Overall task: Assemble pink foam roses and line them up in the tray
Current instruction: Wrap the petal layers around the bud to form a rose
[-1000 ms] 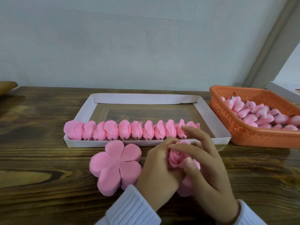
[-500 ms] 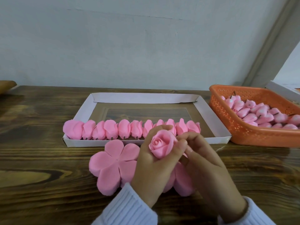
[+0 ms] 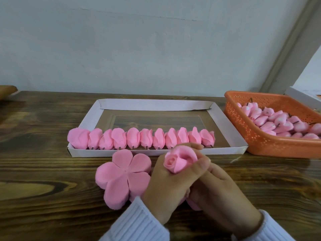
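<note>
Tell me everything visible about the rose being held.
The rose is pink and foam-like: a tightly rolled centre with outer petals folded up around it. It is held above the table, in front of the tray, top tilted toward the camera. The left hand grips its sides; the right hand sits beneath, its contact hidden. The base is unseen.

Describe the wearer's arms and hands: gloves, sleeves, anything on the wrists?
No gloves: the left hand and right hand are bare, with no rings visible. The left sleeve and right sleeve are white ribbed knit, with cuffs reaching the wrists. A thin dark line sits at the right cuff's edge; whether it is a band or a shadow, I cannot tell.
</note>
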Demonstrator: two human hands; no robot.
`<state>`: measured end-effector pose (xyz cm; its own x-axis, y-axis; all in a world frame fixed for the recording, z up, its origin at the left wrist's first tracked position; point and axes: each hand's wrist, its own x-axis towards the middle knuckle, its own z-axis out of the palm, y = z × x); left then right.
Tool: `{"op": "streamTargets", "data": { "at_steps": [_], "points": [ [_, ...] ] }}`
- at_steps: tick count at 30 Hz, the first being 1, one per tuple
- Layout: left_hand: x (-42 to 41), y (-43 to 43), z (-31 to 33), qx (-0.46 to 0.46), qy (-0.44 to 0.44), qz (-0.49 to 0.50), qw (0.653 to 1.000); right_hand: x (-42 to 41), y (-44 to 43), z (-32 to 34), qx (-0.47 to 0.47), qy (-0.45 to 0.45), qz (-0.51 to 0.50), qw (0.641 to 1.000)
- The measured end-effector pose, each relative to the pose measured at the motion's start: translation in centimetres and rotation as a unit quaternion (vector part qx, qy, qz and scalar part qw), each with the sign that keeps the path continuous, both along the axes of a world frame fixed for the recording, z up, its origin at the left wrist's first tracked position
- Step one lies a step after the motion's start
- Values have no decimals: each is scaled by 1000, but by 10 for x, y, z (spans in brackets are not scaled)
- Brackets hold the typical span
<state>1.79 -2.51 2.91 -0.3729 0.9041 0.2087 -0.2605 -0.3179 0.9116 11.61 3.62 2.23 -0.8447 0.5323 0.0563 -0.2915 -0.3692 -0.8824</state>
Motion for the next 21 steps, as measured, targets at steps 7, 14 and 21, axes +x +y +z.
{"op": "streamTargets", "data": {
  "at_steps": [7,14,21],
  "points": [
    [-1,0,-1,-15,2,32,999,1,0,-2,-9,6,16,1000],
    [0,0,3,-16,-22,21,999,1,0,-3,11,8,20,1000],
    [-1,0,4,-12,17,6,1000,0,-2,-3,-13,11,14,1000]
  ]
}}
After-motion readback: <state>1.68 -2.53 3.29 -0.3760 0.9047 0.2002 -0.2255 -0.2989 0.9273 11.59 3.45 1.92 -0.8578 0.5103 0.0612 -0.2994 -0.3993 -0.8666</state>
